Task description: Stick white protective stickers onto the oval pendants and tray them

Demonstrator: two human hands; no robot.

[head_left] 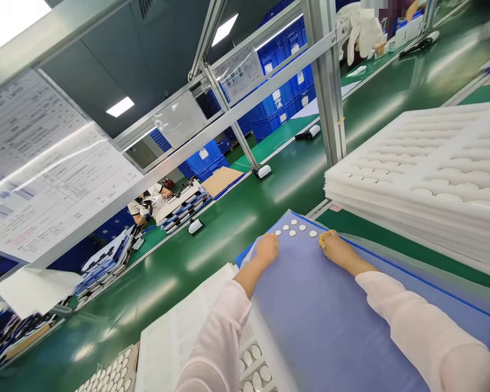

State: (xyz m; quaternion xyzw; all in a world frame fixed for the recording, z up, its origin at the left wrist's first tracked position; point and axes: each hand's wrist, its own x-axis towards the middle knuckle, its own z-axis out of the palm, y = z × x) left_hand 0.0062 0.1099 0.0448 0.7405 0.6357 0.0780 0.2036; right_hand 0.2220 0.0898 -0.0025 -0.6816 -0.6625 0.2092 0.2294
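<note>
A translucent blue sheet (310, 305) runs from the lower edge of the view up to my two hands. At its left side is my left hand (267, 247), closed, the fingers gripping the sheet. My right hand (334, 247) is likewise closed at the right side, with yellow finger covers on its fingertips. Several small white round discs (302, 227) lie at the far end, just beyond and between my hands. Under my left forearm, a white foam tray (269, 348) shows shiny oval pieces in its slots. Exactly how the fingertips hold the sheet is hidden.
Stacked white foam trays (396, 204) stand on the right. A green conveyor belt (224, 234) crosses ahead, below a metal frame (326, 81). Lower left is a tray of round pieces (110, 375). Co-workers' gloved hand (146, 208) and white sleeve (357, 30) show across the belt.
</note>
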